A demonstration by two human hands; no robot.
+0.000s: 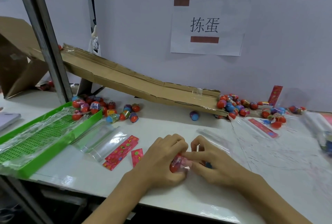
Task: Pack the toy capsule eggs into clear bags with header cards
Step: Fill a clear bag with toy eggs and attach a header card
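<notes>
Both my hands met at the near edge of the bench [179, 126], well forward of the cardboard chute [136, 81]. My left hand [161, 159] had its fingers curled round a red capsule egg [175, 166], and my right hand [212, 159] pinched at the same egg from the other side, thumb and forefinger closing on what looked like a pink wrap or card at its top. Whether a clear bag was already round the egg I could not tell; a glint of film showed beneath it.

Loose eggs [97, 106] lay heaped under the high end of the chute, and a second pile of eggs [237, 105] had gathered at its low mouth. A stack of clear bags [100, 141] lay on my side of the chute, left of my hands, with pink header cards [122, 150] just beside it. A green tray [36, 142], draped in film, sat further left.

I judged the egg light, hard and smooth, apt to roll or squirt out of a loose grip, so it was best held across its middle. The bag film would be thin, limp and slippery; I would take it by the open mouth, near the edge.
</notes>
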